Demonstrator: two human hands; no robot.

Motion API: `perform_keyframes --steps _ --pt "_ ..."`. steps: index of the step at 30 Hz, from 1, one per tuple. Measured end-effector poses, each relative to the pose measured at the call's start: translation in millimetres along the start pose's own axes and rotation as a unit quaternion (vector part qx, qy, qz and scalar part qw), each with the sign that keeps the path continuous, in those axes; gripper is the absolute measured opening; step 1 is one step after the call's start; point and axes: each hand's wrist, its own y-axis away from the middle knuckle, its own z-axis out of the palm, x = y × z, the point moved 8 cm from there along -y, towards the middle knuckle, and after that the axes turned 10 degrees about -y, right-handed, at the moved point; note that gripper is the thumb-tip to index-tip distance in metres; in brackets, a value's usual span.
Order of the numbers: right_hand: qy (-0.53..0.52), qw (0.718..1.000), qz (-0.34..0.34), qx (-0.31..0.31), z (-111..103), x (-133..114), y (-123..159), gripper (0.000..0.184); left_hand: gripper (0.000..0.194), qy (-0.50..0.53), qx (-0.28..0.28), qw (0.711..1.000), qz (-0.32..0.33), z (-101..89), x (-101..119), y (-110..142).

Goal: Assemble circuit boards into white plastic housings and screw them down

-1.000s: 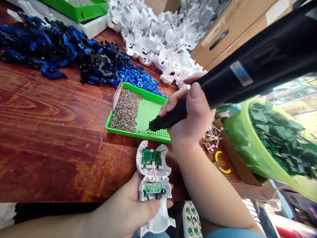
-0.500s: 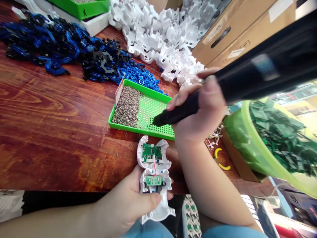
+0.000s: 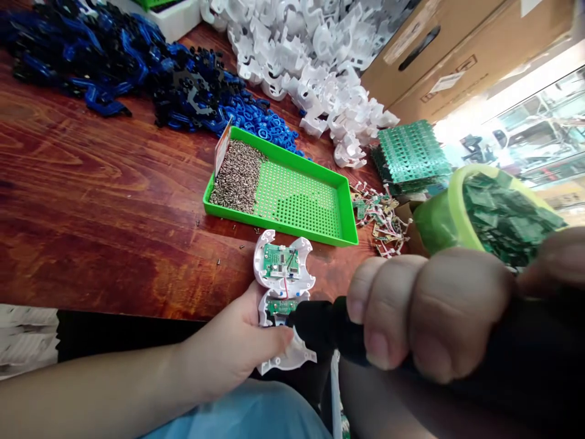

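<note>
Left hand (image 3: 242,341) closed round white housing (image 3: 292,353), thumb on its inner face, housing held over near edge of worktop (image 3: 114,244); green PCBs in both halves, red wire between. Right hand (image 3: 434,311) wrapped round black screwdriver (image 3: 320,323), tip end at the lower PCB (image 3: 281,306), contact unclear. Green tray (image 3: 315,204) just beyond housing, screws (image 3: 237,177) heaped at its left end. Blue parts (image 3: 269,128) and white shells (image 3: 329,103) piled behind tray
</note>
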Motion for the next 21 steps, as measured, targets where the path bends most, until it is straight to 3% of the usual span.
perform_keyframes --steps 2,4,8,10,12,16,18,21 --pt "0.001 0.997 -0.030 -0.069 16.7 -1.0 -6.3 0.067 0.056 0.003 -0.007 1.000 0.010 0.1 -0.2 -0.5" --pt "0.027 0.993 -0.018 -0.110 26.3 2.4 -10.0 0.067 0.056 -0.002 -0.005 1.000 0.010 -0.7 -0.9 -1.1" --pt "0.121 0.983 -0.020 -0.134 36.1 1.7 -11.4 0.058 0.065 -0.013 -0.008 1.000 0.016 1.5 1.7 -1.5" --pt "0.159 0.971 -0.016 -0.180 39.5 3.1 -9.1 0.050 0.068 -0.015 -0.015 0.999 0.025 4.4 4.8 -1.2" --pt "0.207 0.948 -0.011 -0.243 33.5 7.0 -3.9 0.042 0.068 -0.017 -0.018 0.999 0.028 6.0 7.2 -1.2" --pt "0.309 0.894 -0.002 -0.324 -9.9 18.9 7.2 0.035 0.068 -0.023 -0.010 1.000 0.017 4.6 7.8 -1.7" --pt "0.308 0.879 0.011 -0.364 -24.5 23.6 10.5 0.034 0.067 -0.026 -0.011 0.999 0.018 4.5 8.3 -1.6" --pt "0.257 0.871 0.042 -0.418 -21.6 26.3 10.7 0.040 0.065 -0.034 -0.006 0.999 0.025 4.9 10.1 -1.5"
